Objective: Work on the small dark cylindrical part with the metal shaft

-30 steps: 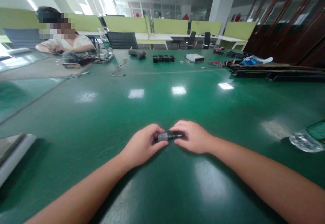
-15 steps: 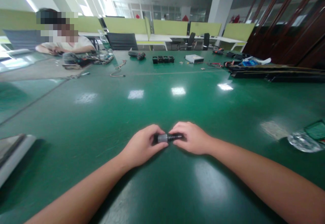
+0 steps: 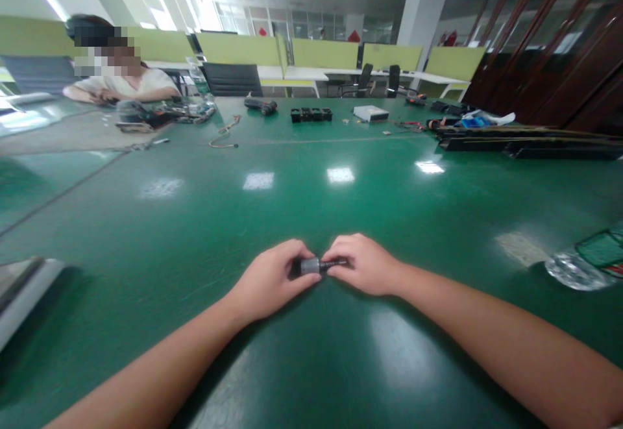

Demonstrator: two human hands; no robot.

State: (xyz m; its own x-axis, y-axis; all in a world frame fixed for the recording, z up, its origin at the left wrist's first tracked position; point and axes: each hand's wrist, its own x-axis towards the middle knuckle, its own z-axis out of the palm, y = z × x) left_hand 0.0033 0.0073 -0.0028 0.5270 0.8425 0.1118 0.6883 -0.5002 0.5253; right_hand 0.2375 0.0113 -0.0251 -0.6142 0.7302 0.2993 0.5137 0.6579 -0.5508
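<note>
Just above the green table, or resting on it, lies a small grey-and-black cylindrical part (image 3: pixel 310 265) with a thinner, dark, ribbed shaft pointing right. My left hand (image 3: pixel 275 280) is closed around its thick grey end, thumb along the near side and fingers along the far side. On the shaft end, my right hand (image 3: pixel 363 263) is closed, its thumb and fingers to either side of the ribs. The fingertips of both hands almost meet. What the part is exactly is too small to make out, and its left tip is hidden in my left hand.
The green table (image 3: pixel 292 215) spreads all around. A grey-edged box-like object (image 3: pixel 29 293) stands at left, a clear shiny plastic object (image 3: pixel 577 272) at right. Farther back are a power drill (image 3: pixel 261 105), black blocks (image 3: pixel 311 115), a white box (image 3: pixel 370 113) and dark rails (image 3: pixel 530 141). A person (image 3: pixel 121 85) sits far left.
The whole view has shifted slightly, with the surroundings a little farther left. My hands keep nearly the same hold, the right one marginally closer to the left.
</note>
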